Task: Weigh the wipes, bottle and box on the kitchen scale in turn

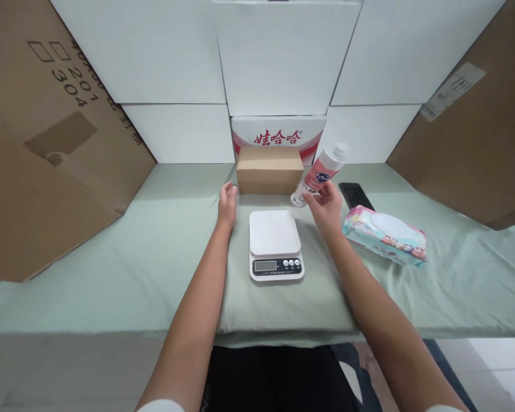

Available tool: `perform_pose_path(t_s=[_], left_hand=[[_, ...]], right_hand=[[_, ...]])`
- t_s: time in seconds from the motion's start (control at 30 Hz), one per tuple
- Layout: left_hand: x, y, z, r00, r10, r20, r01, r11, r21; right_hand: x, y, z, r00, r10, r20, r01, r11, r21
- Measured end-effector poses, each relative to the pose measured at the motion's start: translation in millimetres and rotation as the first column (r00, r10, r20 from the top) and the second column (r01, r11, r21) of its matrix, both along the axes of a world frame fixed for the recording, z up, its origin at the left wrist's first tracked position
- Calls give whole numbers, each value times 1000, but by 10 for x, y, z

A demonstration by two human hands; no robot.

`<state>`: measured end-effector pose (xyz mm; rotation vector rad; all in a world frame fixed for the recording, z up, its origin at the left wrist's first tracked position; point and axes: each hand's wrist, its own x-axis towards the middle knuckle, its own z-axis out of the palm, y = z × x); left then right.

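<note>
In my right hand (327,207) is a white bottle with a pink label (320,176), gripped low on its body. The bottle leans to the right, its white cap up, above the cloth behind the scale. My left hand (227,204) rests on its edge near the left end of a small brown cardboard box (269,178); it holds nothing and its fingers are loosely bent, slightly apart. Between my forearms lies a white kitchen scale (274,233), with its bare platform toward the back and its display and buttons toward me. The display looks blank.
A pack of wipes (386,234) and a dark phone (355,195) lie right of my right hand. Behind the brown box stands a white carton with red lettering (278,133). Large cardboard sheets flank the left (60,149) and right (476,126). Pale green cloth (167,229) covers the table.
</note>
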<state>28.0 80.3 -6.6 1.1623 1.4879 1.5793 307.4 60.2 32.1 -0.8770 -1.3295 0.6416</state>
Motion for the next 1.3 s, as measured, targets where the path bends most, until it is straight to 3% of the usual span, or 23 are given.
perform_pose_path(t_s=[0.1,0.2,0.4,0.53,0.63,0.73,0.83,0.9,1.03,1.3], left_hand=[[-8,18,-21,1000,-10,1,10,1000,22],[-17,37,-56,1000,-20,-9,21,999,39],[-38,66,-106,999,-36,-29,38,998,54],[-41,84,-123,999,-41,-29,43,998,56],[-45,102,-140,1000,-30,-5,30,998,61],[-54,122,-158,999,-32,39,29,997,71],[-62,136,-170,998,-45,47,41,997,67],[-65,141,-175,998,-39,51,36,997,64],[-65,135,-174,998,-30,58,26,997,71],[-68,115,-147,998,-37,52,34,998,60]], right_hand=[[-106,-290,76,965,237,113,-233,971,-50],[-212,-511,27,918,345,195,-328,938,-111],[-366,-595,-106,891,400,214,-373,915,-155],[-385,-598,-101,888,399,230,-365,914,-178],[-291,-557,-49,910,344,232,-323,938,-122],[-89,-418,-50,993,110,31,-108,993,-50],[104,-239,-165,966,-190,-176,157,970,-188],[173,-151,-273,938,-277,-210,204,928,-312],[190,-96,-417,947,-247,-205,157,913,-377],[186,-113,-449,971,-193,-138,135,929,-346]])
